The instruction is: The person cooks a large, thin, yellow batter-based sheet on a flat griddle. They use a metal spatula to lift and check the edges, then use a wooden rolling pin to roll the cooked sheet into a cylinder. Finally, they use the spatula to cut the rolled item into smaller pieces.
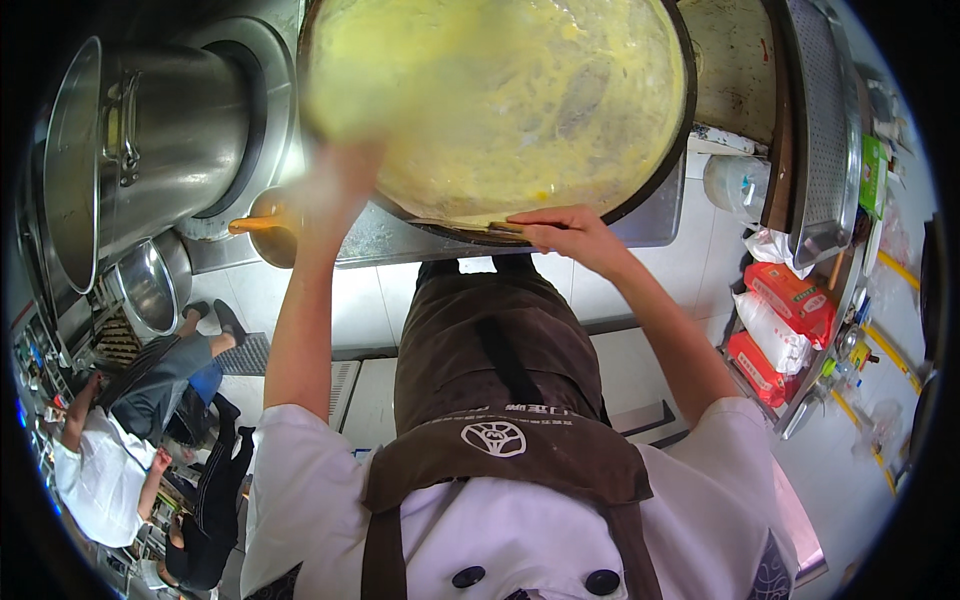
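Observation:
A large round griddle [690,95] with a dark rim stands in front of me. A thin pale-yellow pancake [510,110] covers nearly all of it, with greyish patches showing through. At the near edge, my right hand [568,236] is closed around the dark handle of a thin, flat spatula [450,228], whose blade lies along the rim. My left hand [345,190] is over the left near side of the griddle, smeared by motion. A yellowish blur hangs beyond its fingers, and I cannot make out whether it holds anything.
A tall steel stockpot [175,125] stands at the left, with a steel bowl [150,285] below it. An orange-handled round vessel [272,232] sits near my left forearm. Red and white packages [780,320] and a perforated tray [828,130] are at the right. Other people [110,470] are at lower left.

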`<state>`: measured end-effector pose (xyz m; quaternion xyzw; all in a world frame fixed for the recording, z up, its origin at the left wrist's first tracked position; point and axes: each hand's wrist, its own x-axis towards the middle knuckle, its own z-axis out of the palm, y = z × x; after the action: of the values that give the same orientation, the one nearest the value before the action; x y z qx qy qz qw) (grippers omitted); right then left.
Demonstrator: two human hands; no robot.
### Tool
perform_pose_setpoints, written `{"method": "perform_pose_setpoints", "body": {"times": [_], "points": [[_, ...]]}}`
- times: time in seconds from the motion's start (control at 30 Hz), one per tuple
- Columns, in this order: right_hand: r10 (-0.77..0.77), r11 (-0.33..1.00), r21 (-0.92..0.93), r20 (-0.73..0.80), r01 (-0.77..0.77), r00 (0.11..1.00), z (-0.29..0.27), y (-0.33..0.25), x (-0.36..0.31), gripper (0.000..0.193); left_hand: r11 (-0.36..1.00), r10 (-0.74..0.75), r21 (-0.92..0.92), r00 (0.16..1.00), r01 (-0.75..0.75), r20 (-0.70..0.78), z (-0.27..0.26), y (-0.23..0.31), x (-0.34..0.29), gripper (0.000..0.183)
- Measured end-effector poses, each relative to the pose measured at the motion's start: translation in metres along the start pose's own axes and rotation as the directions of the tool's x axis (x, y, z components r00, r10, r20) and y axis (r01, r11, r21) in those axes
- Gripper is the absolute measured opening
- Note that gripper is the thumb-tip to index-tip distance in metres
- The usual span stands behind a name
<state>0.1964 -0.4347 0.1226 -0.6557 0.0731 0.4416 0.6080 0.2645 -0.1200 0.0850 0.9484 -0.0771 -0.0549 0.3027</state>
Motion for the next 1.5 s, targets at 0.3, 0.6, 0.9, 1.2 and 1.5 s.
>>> {"method": "perform_pose_setpoints", "body": {"times": [0.3,0.6,0.9,1.2,1.5], "points": [[-0.116,0.981,0.148,-0.082,0.128,0.99,0.047,0.004,0.027,0.032,0.996,0.031,0.082,0.999,-0.028,-0.04,-0.001,-0.015,0.008,0.016],[-0.059,0.997,-0.051,-0.134,0.053,0.989,0.03,0.0,-0.026,0.034,0.998,0.03,-0.05,0.988,-0.038,-0.153,0.008,-0.04,0.008,0.016],[-0.171,0.985,-0.068,-0.232,0.16,0.958,0.071,0.013,-0.02,0.035,0.957,0.266,-0.135,0.962,-0.255,0.069,0.001,-0.038,0.019,0.014],[-0.268,0.962,-0.145,-0.324,0.232,0.907,0.09,0.019,-0.017,0.036,0.992,0.11,-0.103,0.903,-0.074,0.416,-0.026,-0.021,0.027,0.02],[-0.206,0.977,-0.021,-0.336,0.212,0.919,0.101,0.017,-0.02,0.036,0.913,0.397,-0.327,0.723,-0.245,0.565,-0.004,-0.031,0.035,0.025]]}}
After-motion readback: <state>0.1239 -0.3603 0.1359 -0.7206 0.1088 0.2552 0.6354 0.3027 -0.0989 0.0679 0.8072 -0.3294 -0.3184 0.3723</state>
